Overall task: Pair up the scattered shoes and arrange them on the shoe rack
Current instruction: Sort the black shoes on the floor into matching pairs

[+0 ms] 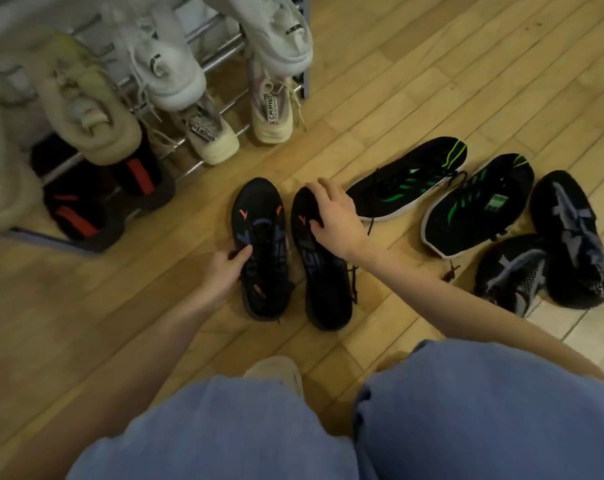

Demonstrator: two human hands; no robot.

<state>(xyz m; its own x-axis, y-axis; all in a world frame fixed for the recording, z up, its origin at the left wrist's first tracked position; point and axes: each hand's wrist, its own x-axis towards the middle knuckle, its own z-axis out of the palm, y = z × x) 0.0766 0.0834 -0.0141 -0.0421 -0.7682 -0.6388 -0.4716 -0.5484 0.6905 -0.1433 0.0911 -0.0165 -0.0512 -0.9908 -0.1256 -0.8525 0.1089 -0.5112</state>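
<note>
Head view looks down on two dark navy shoes lying side by side on the wooden floor (pixel 414 81), toes pointing away from the person, just in front of the shoe rack (pixel 221 57). Each of the pair carries small orange-red marks near the toe and bluish lettering along the upper; the left navy shoe (pixel 262 251) shows an orange tab near its heel, and the right navy shoe (pixel 323 271) trails a dark lace off its outer side. The left hand (pixel 224 271) grips the left navy shoe at its inner-left edge, thumb curled over the upper. The right hand (pixel 331 216) rests on the toe half of the right navy shoe, fingers bent down over it and thumb tucked against the upper. To the right lie two black shoes with green stripes and white soles, the nearer green-striped shoe (pixel 407 181) tilted and the farther green-striped shoe (pixel 477 206) just beside it. Beyond them two black shoes with grey criss-cross bands touch each other, the upright grey-banded shoe (pixel 570 237) and the lower grey-banded shoe (pixel 511 275). On the rack sit pale cream and white sneakers (pixel 169 71) on the upper rails, and black shoes with red stripes (pixel 86 199) at the bottom. Blue trousers (pixel 484 410) fill the foreground.
</note>
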